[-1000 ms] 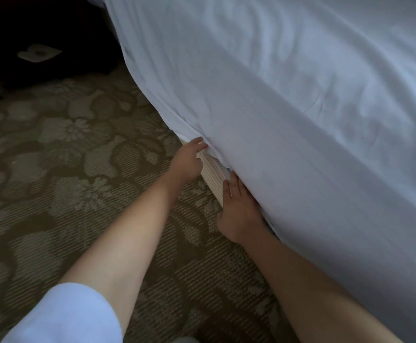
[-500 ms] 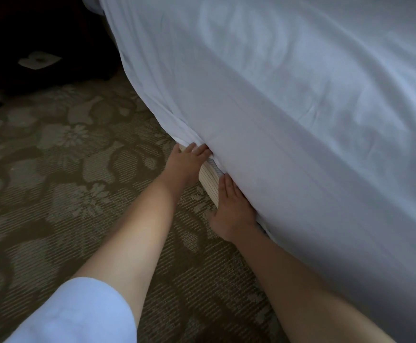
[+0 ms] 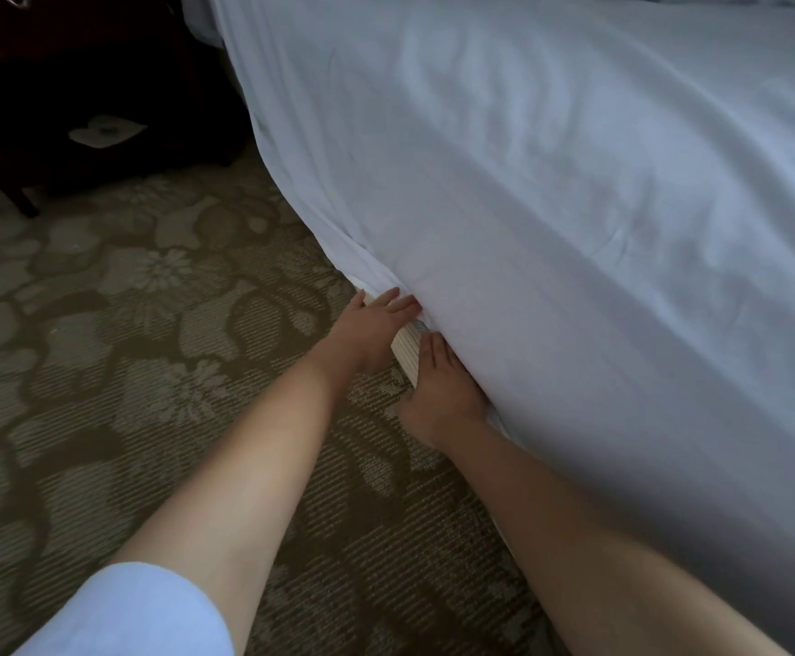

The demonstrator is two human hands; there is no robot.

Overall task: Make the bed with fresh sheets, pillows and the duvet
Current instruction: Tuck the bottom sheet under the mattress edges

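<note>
A white sheet (image 3: 551, 220) covers the bed and hangs down its near side. A strip of the pale striped bed base (image 3: 407, 345) shows under the sheet's lower edge. My left hand (image 3: 369, 331) lies against that base with straight fingers, their tips at the sheet's edge. My right hand (image 3: 440, 395) is just below it, fingers straight and pushed in under the hanging sheet, so the tips are hidden.
Patterned floral carpet (image 3: 125, 348) runs along the bed's side. A dark wooden nightstand (image 3: 78, 87) stands at the top left, with a white paper (image 3: 104, 131) lying on its lower shelf.
My left hand's fingers have straightened and slid along the sheet's edge. My right hand has pushed further in under the sheet.
</note>
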